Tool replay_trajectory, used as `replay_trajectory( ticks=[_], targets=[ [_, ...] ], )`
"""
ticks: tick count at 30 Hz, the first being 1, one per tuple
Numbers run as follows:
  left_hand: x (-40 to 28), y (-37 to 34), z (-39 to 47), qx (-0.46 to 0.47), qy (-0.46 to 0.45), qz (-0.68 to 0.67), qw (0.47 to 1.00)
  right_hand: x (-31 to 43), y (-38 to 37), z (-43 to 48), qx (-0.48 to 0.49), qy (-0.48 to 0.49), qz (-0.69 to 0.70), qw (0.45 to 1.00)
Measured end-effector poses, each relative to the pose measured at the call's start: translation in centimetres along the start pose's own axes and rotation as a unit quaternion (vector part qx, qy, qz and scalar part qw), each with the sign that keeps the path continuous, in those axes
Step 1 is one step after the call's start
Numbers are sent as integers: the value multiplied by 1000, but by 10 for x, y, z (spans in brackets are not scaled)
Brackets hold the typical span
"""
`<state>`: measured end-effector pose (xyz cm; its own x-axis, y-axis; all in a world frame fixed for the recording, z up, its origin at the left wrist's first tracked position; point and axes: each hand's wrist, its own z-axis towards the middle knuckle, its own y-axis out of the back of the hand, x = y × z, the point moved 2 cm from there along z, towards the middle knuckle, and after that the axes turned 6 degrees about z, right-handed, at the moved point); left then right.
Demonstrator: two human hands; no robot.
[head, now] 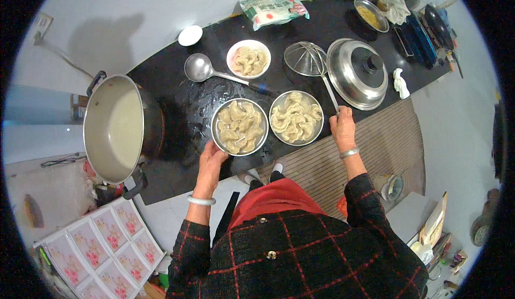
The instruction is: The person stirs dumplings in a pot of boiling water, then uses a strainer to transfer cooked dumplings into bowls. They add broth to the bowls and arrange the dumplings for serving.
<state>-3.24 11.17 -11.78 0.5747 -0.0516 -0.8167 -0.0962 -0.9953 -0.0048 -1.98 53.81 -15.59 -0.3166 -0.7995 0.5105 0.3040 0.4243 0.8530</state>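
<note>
My left hand (211,161) is at the lower left rim of a round metal dish of dumplings (239,126). My right hand (344,126) grips the handle of a wire skimmer (305,58), whose bowl rests on the black countertop. Between my hands, a second metal dish of dumplings (296,118) stands beside the first. Behind them is a white bowl of dumplings (248,59). A metal ladle (199,68) with a dark handle lies left of that bowl. A domed metal lid (357,73) with a black knob sits right of the skimmer.
A large two-handled pot (114,128) with whitish liquid stands left. A small white dish (190,35) and a green-and-white package (274,11) are by the wall. Back right are a metal bowl with yellow contents (371,15) and a crumpled white tissue (400,83). A flowered cabinet (100,246) stands lower left.
</note>
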Motion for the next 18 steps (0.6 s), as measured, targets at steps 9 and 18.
replay_trajectory(
  ticks=[9,18],
  targets=[
    [19,-11,21,110,37,-256,960,92,105,-46,153,-22,193,969],
    [26,-13,28,125,42,-286,949,146,82,-90,298,-10,265,917]
  ],
)
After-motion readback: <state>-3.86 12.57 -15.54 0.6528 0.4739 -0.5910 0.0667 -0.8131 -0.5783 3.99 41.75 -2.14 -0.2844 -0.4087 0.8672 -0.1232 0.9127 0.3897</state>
